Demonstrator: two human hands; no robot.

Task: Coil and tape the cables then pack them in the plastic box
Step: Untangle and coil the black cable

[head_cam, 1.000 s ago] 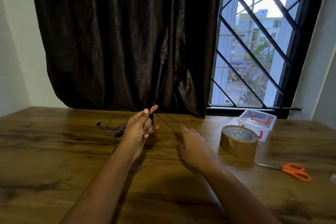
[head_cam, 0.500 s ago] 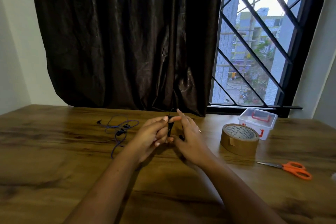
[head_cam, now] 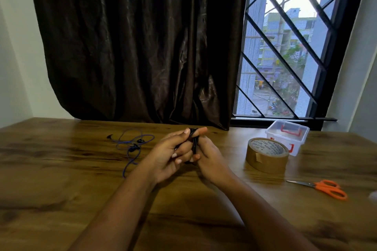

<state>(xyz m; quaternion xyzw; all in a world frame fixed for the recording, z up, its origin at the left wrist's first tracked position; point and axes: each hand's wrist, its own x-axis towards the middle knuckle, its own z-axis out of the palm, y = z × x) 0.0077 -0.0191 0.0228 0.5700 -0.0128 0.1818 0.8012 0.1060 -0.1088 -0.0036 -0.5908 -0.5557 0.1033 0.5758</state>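
The black cable (head_cam: 193, 141), stretched between parted hands a second ago, is now bunched; left hand (head_cam: 167, 155) and right hand (head_cam: 211, 160) both grip the coil at centre, likely so loops cannot spring; tape roll (head_cam: 266, 156) and plastic box (head_cam: 287, 134) wait at two o'clock, within reach.

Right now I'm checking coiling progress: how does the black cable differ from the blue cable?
The black cable is bunched tight; the blue cable sprawls in loose loops. The black cable is gripped by the left hand and right hand; the blue cable lies untouched on the table. Neither shows tape.
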